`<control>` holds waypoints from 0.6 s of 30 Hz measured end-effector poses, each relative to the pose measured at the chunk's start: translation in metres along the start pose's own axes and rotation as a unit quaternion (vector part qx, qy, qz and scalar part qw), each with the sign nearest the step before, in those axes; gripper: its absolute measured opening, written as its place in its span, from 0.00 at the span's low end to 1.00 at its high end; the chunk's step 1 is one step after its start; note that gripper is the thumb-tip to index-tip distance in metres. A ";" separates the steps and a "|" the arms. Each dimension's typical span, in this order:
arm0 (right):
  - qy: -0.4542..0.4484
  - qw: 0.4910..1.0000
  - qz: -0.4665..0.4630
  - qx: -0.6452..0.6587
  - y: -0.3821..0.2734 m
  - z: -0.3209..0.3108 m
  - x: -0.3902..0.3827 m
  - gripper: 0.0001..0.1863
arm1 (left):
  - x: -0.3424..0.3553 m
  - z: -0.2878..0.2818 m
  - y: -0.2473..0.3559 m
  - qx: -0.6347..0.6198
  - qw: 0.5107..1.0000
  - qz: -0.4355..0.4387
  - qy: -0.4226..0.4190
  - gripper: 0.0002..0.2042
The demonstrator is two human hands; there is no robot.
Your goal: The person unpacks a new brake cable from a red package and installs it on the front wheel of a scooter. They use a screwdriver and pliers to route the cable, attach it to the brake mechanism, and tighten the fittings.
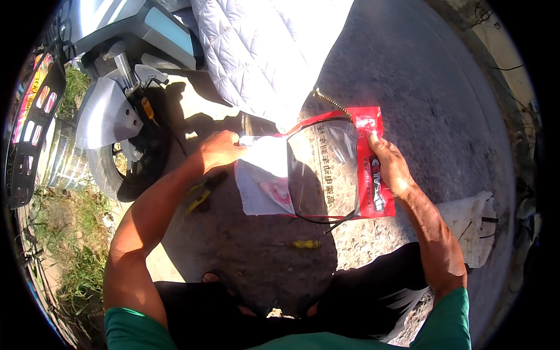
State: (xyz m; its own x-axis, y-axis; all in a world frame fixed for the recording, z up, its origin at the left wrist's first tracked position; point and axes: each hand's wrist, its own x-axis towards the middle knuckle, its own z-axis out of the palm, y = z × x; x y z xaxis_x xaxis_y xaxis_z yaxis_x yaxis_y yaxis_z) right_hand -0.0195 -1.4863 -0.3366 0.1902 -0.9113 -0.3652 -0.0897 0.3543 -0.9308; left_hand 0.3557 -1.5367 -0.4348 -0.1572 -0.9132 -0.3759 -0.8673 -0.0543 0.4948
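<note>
A clear plastic bag (368, 175) with red edges is stretched flat between my hands. My right hand (392, 165) pinches its red printed end, thumb on top. At the other end, my left hand (221, 150) has its fingers closed on the corner beside a white sheet (265, 184); the fingertips are partly hidden. A thin black brake cable (324, 121) curves along the bag's far edge and shows again at the near edge. Its coiled metal spring end (333, 102) sticks out past the bag on the far side. Whether the cable lies inside or behind the bag, I cannot tell.
On the ground lie a yellow-handled screwdriver (306, 244) and yellow-and-black pliers (200, 197). A scooter's front wheel (111, 169) and grey fender (105, 114) stand at left. A white quilted cover (262, 52) hangs ahead. A whitish sack (466, 227) lies at right, grass (73, 245) at left.
</note>
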 end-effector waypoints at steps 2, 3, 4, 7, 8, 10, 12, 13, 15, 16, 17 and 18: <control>-0.004 1.000 -0.013 -0.008 0.000 0.010 -0.001 0.16 | -0.008 -0.004 0.035 0.005 0.998 0.048 0.034 0.19; -0.012 1.000 0.002 -0.023 0.001 0.008 -0.003 0.16 | -0.019 -0.007 0.058 -0.047 0.994 0.082 0.050 0.18; -0.019 1.000 0.004 -0.024 0.004 0.005 -0.002 0.16 | -0.031 -0.011 0.080 -0.089 0.982 0.141 0.091 0.15; -0.059 0.998 0.006 -0.021 0.011 0.007 -0.002 0.14 | -0.036 0.000 0.107 -0.039 0.883 0.360 0.298 0.18; -0.062 0.998 0.013 -0.020 0.012 0.008 -0.003 0.14 | -0.038 -0.002 0.117 -0.003 0.850 0.408 0.333 0.19; -0.065 0.997 0.028 -0.019 0.014 0.007 -0.005 0.14 | -0.033 0.005 0.127 0.002 0.850 0.416 0.322 0.17; -0.070 0.996 0.043 -0.022 -0.004 0.029 -0.013 0.18 | -0.023 0.012 0.121 0.005 0.851 0.438 0.290 0.15; -0.072 0.995 0.051 -0.035 -0.009 0.033 -0.015 0.19 | -0.022 0.014 0.121 0.008 0.850 0.447 0.279 0.14; -0.065 0.994 0.072 -0.055 -0.016 0.039 -0.019 0.22 | -0.024 0.018 0.126 0.007 0.852 0.454 0.260 0.13; -0.068 0.994 0.056 -0.063 -0.013 0.037 -0.018 0.22 | -0.026 0.021 0.128 0.005 0.850 0.462 0.253 0.11; -0.069 0.994 0.040 -0.072 -0.006 0.033 -0.017 0.22 | -0.026 0.024 0.131 -0.005 0.847 0.469 0.250 0.11; -0.071 0.994 0.023 -0.081 0.000 0.029 -0.014 0.22 | -0.026 0.026 0.133 -0.014 0.845 0.475 0.246 0.11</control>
State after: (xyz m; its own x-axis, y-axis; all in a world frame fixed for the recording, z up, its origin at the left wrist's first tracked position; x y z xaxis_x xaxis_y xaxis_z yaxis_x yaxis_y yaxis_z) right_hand 0.0066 -1.4673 -0.3315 0.3175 -0.8516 -0.4170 -0.2561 0.3464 -0.9025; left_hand 0.2320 -1.5097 -0.3799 -0.5546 -0.6065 0.5697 -0.4474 0.7946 0.4104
